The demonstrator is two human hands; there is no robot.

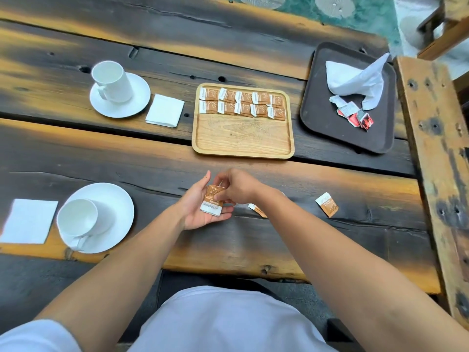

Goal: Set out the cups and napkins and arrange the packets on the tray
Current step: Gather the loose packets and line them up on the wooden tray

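A brown-and-white packet (212,201) lies in the palm of my left hand (200,209), and my right hand (237,186) pinches its upper edge. Two more such packets lie on the table: one (256,210) just under my right wrist, one (327,204) further right. The light wooden tray (242,138) ahead carries two rows of several brown packets (242,104) along its far side; its near half is bare. A white cup on a saucer (111,82) with a napkin (165,110) stands far left. Another cup on a saucer (78,218) with a napkin (28,221) stands near left.
A dark brown tray (319,118) at the right holds crumpled white paper (355,80) and several red packets (357,116). A wooden bench beam (436,138) runs along the table's right side. The table is dark, rough planks with gaps.
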